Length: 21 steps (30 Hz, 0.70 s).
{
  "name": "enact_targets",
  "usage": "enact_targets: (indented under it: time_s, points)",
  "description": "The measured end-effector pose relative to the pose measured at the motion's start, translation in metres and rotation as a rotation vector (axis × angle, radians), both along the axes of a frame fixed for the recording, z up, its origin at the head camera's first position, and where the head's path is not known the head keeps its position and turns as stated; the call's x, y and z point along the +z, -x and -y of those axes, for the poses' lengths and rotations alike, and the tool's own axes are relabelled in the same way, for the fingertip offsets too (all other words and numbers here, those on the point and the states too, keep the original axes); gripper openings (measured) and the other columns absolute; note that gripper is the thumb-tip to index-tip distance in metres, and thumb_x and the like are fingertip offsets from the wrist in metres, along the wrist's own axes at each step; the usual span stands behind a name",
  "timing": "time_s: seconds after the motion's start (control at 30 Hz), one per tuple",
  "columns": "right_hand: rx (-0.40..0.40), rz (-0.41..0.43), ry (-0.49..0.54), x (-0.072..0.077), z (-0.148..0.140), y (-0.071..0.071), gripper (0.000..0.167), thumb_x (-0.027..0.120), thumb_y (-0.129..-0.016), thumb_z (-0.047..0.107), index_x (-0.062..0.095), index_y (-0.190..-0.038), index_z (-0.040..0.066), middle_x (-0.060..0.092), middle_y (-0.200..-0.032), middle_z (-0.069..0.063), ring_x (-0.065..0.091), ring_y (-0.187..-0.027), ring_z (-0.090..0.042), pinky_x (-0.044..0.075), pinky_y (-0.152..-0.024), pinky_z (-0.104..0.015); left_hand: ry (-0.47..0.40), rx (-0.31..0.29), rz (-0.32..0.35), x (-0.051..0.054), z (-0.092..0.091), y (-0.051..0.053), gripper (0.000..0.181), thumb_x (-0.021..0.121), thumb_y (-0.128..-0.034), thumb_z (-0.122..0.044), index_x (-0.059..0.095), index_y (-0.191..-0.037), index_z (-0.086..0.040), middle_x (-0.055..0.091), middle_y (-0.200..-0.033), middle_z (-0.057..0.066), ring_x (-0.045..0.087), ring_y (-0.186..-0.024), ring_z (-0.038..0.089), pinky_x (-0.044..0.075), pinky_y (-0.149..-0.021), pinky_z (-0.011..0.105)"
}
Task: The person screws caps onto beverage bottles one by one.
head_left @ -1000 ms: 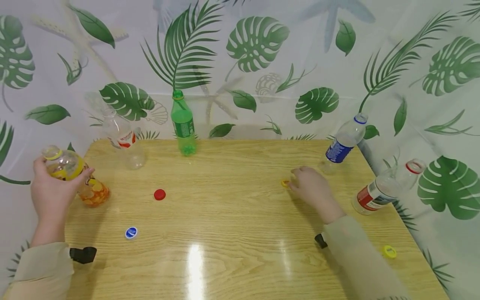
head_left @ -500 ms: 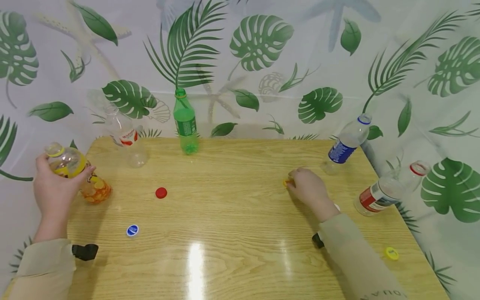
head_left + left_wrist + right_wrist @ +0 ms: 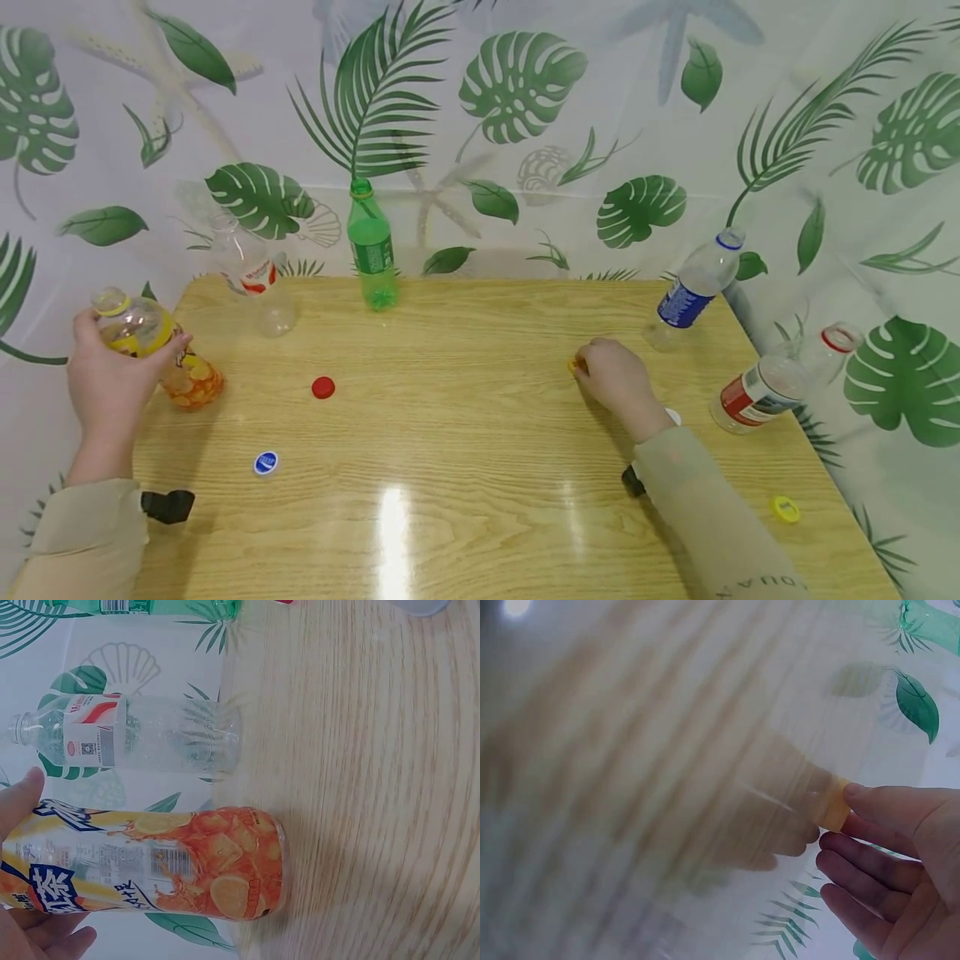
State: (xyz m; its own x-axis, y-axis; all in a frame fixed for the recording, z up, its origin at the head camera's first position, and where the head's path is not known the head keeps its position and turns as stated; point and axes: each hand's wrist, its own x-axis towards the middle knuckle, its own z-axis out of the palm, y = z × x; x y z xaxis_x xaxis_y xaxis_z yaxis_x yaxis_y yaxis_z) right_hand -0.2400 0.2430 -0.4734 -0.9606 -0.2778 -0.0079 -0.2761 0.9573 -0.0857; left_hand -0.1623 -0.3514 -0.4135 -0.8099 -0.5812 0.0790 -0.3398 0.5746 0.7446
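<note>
At the table's left side my left hand (image 3: 112, 375) grips a capless plastic drink bottle (image 3: 193, 379) with a yellow and orange label, tilted a little. The left wrist view shows oranges and ice on that bottle's label (image 3: 232, 862). My right hand (image 3: 617, 379) is low over the right-centre of the table. Its thumb and forefinger pinch a yellow-orange bottle cap (image 3: 835, 806), of which only an edge shows in the head view. The other fingers of that hand (image 3: 889, 881) are bent below the cap. Part of the held bottle is hidden by my left palm.
Uncapped bottles stand around: a clear one (image 3: 273, 304), a green one (image 3: 373, 258), a blue-labelled one (image 3: 684, 302) and a red-labelled one (image 3: 757, 396). Loose caps lie on the wooden table (image 3: 450, 417): red (image 3: 323, 387), blue (image 3: 266, 463), yellow (image 3: 785, 509) and white (image 3: 673, 416).
My right fingers have closed on the yellow-orange cap, which they were only reaching at first. The left hand keeps its grip on the bottle. The head view has shifted slightly.
</note>
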Motion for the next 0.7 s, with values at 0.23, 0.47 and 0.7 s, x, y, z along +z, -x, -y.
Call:
enact_targets:
  time_s: [0.23,0.47,0.7]
  points:
    - [0.015,0.005,-0.028,0.002,0.002,0.003,0.015,0.079,-0.096,0.016,0.077,-0.087,0.005,0.072,-0.088,-0.011,0.069,-0.082,-0.029,0.06,-0.076,-0.047,0.033,-0.009,0.013,0.002,0.002,0.001,0.098,0.079,-0.0951,-0.037,0.017,-0.166,-0.008,0.037,-0.168,0.027,0.039,-0.153,0.05,0.033,-0.126,0.063]
    - [0.0,0.042,-0.043,0.005,0.005,0.009,0.016,0.077,-0.097,0.016,0.078,-0.086,0.005,0.075,-0.088,-0.012,0.072,-0.083,-0.03,0.061,-0.078,-0.048,0.078,-0.009,-0.01,0.011,0.0,0.006,0.098,0.08,-0.0939,-0.039,0.021,-0.166,-0.01,0.043,-0.164,0.028,0.044,-0.149,0.051,0.037,-0.123,0.065]
    - [-0.022,0.069,-0.018,0.009,0.006,0.011,0.02,0.076,-0.097,0.015,0.074,-0.079,0.007,0.075,-0.084,-0.011,0.07,-0.078,-0.028,0.06,-0.075,-0.048,0.093,-0.047,-0.032,0.029,-0.011,0.008,0.098,0.08,-0.0936,-0.041,0.021,-0.166,-0.011,0.043,-0.164,0.026,0.045,-0.149,0.049,0.039,-0.121,0.065]
